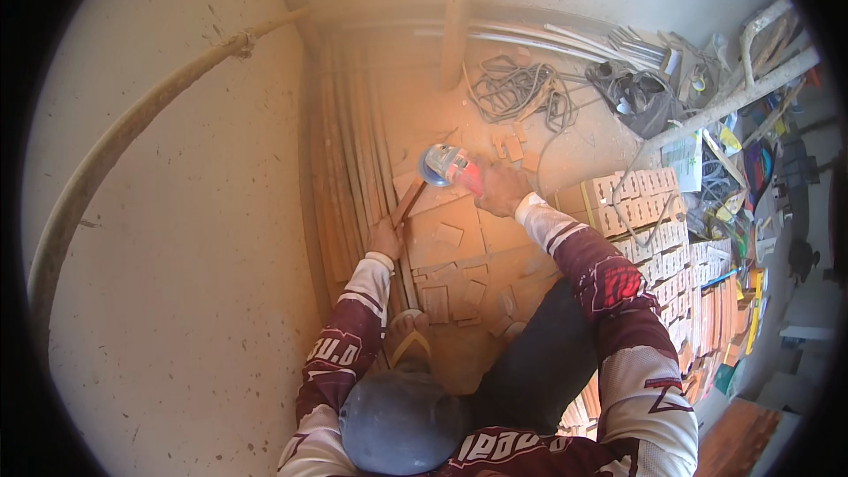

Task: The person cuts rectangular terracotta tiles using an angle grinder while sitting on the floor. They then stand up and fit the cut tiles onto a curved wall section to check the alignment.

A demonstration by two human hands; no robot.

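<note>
- Dusty floor meets a pale wall at left.
- My right grip is wrapped round the red grinder, mid-scene, presumably for control; its disc sits at the strip's far end.
- My left grip is closed on the near end of the brown strip, likely steadying it while keeping fingers off the disc.
- Tile scraps litter the floor; far beyond lies tangled cable, and stacked blocks stand right.

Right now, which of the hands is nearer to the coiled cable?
Right: the right hand, holding the grinder, is below the cable in the picture; the left hand is farther down and left.
</note>
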